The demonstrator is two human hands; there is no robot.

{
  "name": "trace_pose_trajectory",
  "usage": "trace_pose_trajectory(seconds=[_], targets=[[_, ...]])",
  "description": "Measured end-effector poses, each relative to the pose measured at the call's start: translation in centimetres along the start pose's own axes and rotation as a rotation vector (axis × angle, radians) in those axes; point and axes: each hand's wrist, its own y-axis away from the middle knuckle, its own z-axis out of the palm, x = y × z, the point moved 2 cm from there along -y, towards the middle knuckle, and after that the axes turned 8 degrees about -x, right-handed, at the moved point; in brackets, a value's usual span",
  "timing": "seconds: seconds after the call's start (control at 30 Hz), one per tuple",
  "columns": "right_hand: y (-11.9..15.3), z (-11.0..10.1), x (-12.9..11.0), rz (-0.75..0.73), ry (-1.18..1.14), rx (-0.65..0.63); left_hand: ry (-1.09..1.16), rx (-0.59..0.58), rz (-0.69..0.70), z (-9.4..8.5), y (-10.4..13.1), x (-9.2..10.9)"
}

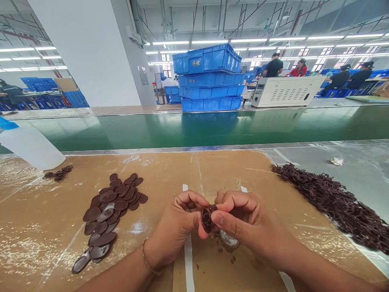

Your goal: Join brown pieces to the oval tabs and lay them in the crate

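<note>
Between both hands, near the middle of the view, is a small dark brown oval piece (207, 220). My left hand (182, 225) pinches it from the left with thumb and fingers. From the right, the thumb and fingertips of my right hand (243, 217) close on its upper edge. Just below my right fingers sits a small round shiny container (229, 239), partly covered by the hand. A pile of flat brown ovals (121, 202) lies left of my left hand. On the far right stretches a long heap of thin, tangled dark brown pieces (331, 198).
A white bottle with a blue top (33, 146) leans at the left, beside a few small dark pieces (59, 173). Beyond the brown work surface (164, 170) runs a green belt (152, 129). Stacked blue crates (209, 79) and a beige machine (287, 91) stand behind it; several people are farther back.
</note>
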Motion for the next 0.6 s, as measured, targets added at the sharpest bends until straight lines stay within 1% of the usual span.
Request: trace_pose_trajectory(seconds=[0.27,0.6], targets=[[-0.1,0.02,0.17,-0.023,-0.07,-0.054,0.005,-0.005,0.018,0.42,0.17,0.13],[-0.06,0.1,0.15,0.007,-0.086,-0.044,0.05,-0.019,0.01,0.44,0.04,0.3]])
